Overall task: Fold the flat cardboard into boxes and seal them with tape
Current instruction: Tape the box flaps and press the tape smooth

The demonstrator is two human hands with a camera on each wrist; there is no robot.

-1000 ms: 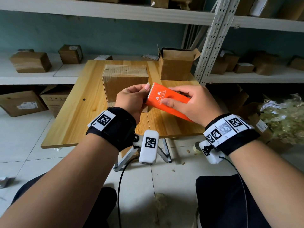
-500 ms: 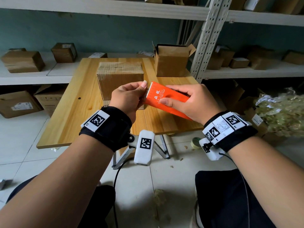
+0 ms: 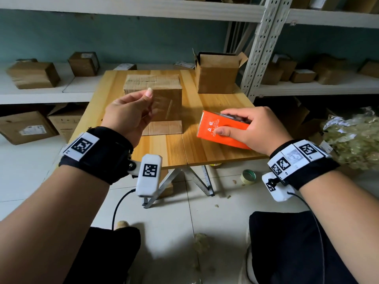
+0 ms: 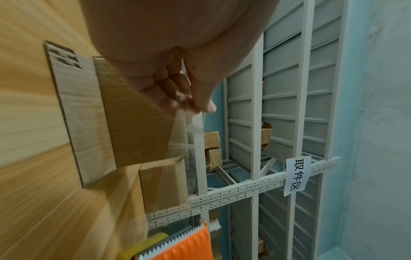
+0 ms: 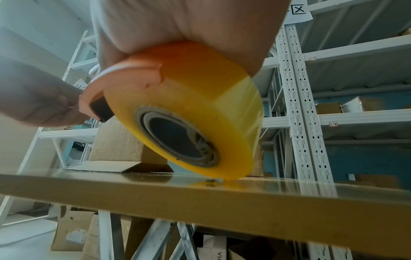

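Observation:
A closed brown cardboard box (image 3: 152, 89) stands mid-table, with one flap (image 3: 164, 128) lying flat toward me. My left hand (image 3: 146, 103) hovers in front of the box and pinches the end of a clear tape strip (image 4: 177, 140) between thumb and fingers (image 4: 195, 105). I cannot tell whether the strip still joins the roll. My right hand (image 3: 222, 123) grips the orange tape dispenser (image 3: 207, 124) near the table's front right. Its yellow tape roll (image 5: 195, 98) touches the wooden table (image 5: 200, 202).
An open cardboard box (image 3: 217, 76) stands at the table's back right, beside a white shelf upright (image 3: 258, 48). More boxes (image 3: 33, 74) fill the shelves around. A spare tape roll (image 3: 248, 176) lies on the floor, and a crumpled plastic bag (image 3: 352, 136) sits at the right.
The hands have drawn apart. My right hand brought the dispenser down to the table at the right, while my left hand moved left, holding the tape end.

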